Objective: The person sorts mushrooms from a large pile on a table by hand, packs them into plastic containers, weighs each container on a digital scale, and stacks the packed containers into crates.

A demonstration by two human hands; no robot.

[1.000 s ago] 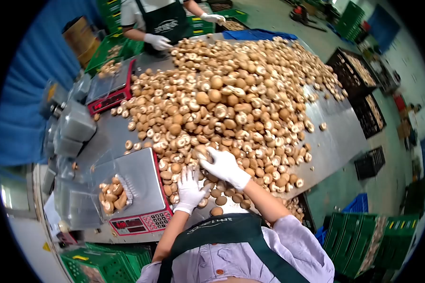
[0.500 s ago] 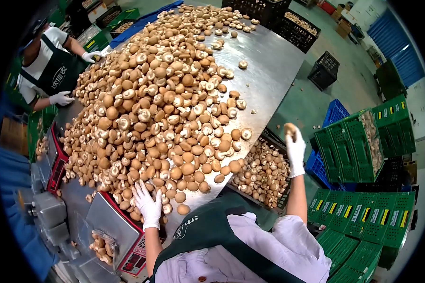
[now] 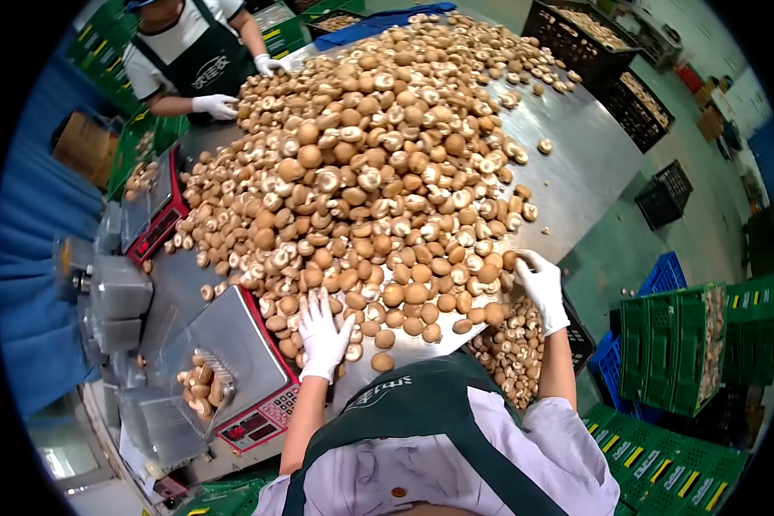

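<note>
The white-gloved left hand (image 3: pixel 322 337) spreads open on round brown mushrooms (image 3: pixel 393 295); the white-gloved right hand (image 3: pixel 543 292) curls against more, grip unclear.

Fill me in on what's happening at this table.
A person in white gloves works at a mushroom pile on a metal table. The left hand lies spread over mushrooms; the right hand is at one near the table's edge. A co-worker has both gloved hands at the pile's far side. A clear tray of mushrooms sits at the nearer scale.
</note>
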